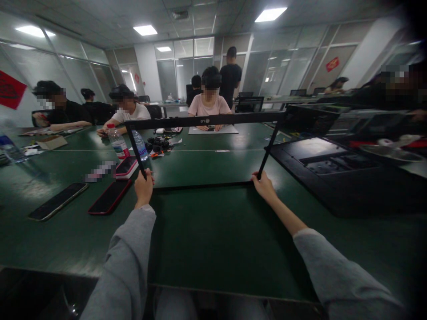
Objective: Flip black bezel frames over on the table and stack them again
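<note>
A black rectangular monitor bezel (187,121) with an LG logo is held up in front of me, tilted above the green table (207,240). Its middle is an empty opening through which the table shows. My left hand (144,189) is closed round the lower part of the left side. On the opposite side, my right hand (263,184) grips the lower right corner with thumb and fingers. The logo edge is the far, upper one. To the right, a large black panel (320,164), which looks like a monitor back cover, lies on the table.
Left of the bezel lie a black phone (60,201), a red-edged phone (110,198) and a pink-and-white box (126,167). Two plastic bottles, one red-capped (118,143), stand behind them. A metal bowl (392,153) is far right. Several people sit around.
</note>
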`<state>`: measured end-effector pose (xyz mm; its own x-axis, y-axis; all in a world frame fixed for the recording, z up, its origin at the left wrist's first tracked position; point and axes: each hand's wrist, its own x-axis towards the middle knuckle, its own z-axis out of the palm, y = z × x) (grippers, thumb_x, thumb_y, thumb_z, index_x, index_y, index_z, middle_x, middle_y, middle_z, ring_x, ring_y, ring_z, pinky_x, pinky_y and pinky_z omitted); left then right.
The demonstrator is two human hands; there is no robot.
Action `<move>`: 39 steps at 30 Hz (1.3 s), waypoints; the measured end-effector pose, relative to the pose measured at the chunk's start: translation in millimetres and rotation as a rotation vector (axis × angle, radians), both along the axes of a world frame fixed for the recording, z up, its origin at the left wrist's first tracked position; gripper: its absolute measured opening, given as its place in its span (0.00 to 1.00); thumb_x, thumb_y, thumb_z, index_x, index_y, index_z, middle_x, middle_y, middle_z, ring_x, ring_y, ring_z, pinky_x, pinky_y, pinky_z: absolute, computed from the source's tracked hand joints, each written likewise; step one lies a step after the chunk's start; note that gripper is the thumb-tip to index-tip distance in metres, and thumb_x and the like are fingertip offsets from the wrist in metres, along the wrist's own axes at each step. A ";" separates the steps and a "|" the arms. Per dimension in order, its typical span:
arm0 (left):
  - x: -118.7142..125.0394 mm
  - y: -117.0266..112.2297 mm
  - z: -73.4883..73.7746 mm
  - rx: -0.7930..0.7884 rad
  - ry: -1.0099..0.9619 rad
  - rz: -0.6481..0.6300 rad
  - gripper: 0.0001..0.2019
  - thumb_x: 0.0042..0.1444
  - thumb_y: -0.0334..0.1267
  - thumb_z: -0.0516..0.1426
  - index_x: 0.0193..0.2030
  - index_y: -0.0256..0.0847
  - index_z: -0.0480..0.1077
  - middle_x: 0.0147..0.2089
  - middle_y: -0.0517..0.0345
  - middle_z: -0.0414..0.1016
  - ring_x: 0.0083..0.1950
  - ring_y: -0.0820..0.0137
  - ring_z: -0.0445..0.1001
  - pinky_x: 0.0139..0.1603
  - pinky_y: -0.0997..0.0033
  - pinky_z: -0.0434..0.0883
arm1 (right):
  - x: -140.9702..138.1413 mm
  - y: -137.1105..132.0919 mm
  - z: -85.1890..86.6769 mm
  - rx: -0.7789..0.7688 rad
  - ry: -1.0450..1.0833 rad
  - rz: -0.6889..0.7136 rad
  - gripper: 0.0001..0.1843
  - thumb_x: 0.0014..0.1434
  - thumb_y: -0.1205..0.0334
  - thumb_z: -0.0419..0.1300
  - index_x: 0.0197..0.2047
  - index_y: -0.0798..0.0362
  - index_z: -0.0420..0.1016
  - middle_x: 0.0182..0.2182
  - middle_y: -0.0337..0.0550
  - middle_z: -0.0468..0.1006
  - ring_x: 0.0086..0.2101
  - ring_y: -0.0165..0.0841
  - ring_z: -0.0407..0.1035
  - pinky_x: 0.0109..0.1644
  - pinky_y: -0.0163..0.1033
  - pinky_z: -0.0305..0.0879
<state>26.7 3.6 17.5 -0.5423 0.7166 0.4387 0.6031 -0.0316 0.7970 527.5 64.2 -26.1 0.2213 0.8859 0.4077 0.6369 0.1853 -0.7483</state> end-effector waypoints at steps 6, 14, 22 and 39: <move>-0.4 0.0 -0.3 -0.001 0.000 -0.004 0.18 0.67 0.54 0.46 0.41 0.43 0.69 0.28 0.60 0.75 0.26 0.70 0.75 0.32 0.71 0.70 | -1.4 -1.4 2.6 0.000 0.002 0.001 0.06 0.59 0.58 0.53 0.40 0.48 0.63 0.33 0.46 0.77 0.36 0.41 0.73 0.47 0.48 0.68; 1.8 -3.8 4.0 -0.012 0.004 -0.020 0.19 0.67 0.54 0.46 0.42 0.43 0.69 0.29 0.60 0.76 0.26 0.70 0.75 0.34 0.70 0.70 | -2.4 -4.3 4.2 0.000 -0.010 0.003 0.08 0.59 0.57 0.53 0.42 0.49 0.64 0.34 0.47 0.77 0.37 0.41 0.73 0.47 0.49 0.69; 1.9 -3.9 3.8 -0.005 -0.004 -0.025 0.18 0.67 0.53 0.46 0.42 0.43 0.68 0.28 0.60 0.75 0.26 0.70 0.75 0.34 0.70 0.69 | -2.2 -3.2 4.8 -0.030 -0.006 -0.015 0.08 0.59 0.58 0.54 0.41 0.49 0.64 0.34 0.47 0.77 0.37 0.41 0.73 0.48 0.49 0.69; 1.9 -3.0 3.9 -0.021 -0.014 -0.029 0.18 0.67 0.53 0.46 0.42 0.43 0.68 0.29 0.60 0.75 0.26 0.70 0.75 0.33 0.71 0.70 | -5.2 -7.4 9.7 -0.023 0.008 -0.017 0.07 0.58 0.58 0.54 0.40 0.49 0.64 0.34 0.48 0.78 0.37 0.42 0.73 0.48 0.49 0.70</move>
<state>28.6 0.6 21.4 -0.5270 0.7413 0.4156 0.5909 -0.0319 0.8061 522.3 56.8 -16.5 0.2398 0.8910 0.3854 0.6337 0.1571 -0.7574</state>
